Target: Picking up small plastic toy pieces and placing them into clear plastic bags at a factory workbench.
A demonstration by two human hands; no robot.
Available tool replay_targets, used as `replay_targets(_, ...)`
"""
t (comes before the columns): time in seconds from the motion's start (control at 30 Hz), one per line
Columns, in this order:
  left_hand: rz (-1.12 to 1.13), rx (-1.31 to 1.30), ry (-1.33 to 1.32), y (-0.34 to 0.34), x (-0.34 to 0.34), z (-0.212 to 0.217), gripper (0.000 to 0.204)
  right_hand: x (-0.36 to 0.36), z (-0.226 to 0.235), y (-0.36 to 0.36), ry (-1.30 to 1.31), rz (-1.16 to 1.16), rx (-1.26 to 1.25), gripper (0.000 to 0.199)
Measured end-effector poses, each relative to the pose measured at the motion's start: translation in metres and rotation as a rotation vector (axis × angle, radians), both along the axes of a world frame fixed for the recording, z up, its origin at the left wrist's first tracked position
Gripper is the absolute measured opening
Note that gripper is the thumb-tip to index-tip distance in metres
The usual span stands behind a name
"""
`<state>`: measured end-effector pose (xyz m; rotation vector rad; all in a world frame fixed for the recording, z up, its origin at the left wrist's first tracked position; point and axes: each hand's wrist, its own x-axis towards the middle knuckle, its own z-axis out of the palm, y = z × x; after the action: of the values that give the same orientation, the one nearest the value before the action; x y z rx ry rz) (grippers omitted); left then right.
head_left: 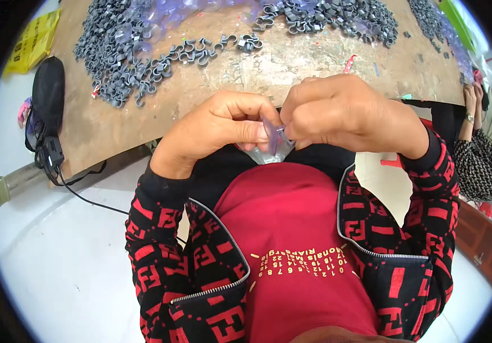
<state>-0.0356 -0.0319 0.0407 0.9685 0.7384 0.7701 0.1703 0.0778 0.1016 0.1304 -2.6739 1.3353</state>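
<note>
Just over the front edge of the table, my two hands meet above my lap. My left hand (220, 123) is closed, pinching a clear, purple-tinted plastic suction cup (270, 136) between thumb and forefinger. Close against the cup's right side, the fingers of my right hand (340, 111) are pinched together at a small pale tip. What those fingers hold is mostly hidden. Beneath the hands lies a piece of clear plastic (274, 153), perhaps a bag.
Grey plastic clips (108, 57) are heaped on the worn wooden table (217, 77), with clear purplish cups (180, 14) among them. A black pouch (48, 91) with a cable hangs at the left edge, near a yellow bag (34, 37). Another person (477, 171) sits at the right.
</note>
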Motion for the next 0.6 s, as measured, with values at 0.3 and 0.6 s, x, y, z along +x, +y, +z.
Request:
replay_targets(0.3,0.170,0.826,0.702,0.007,0.010,0.016,0.012,0.014,-0.047,0.005,-0.217,-0.216,-0.737,0.017)
replay_targets(0.6,0.166,0.502,0.562,0.008,0.008,0.008,0.013,0.002,-0.029,0.020,-0.101,-0.018,-0.034,0.011)
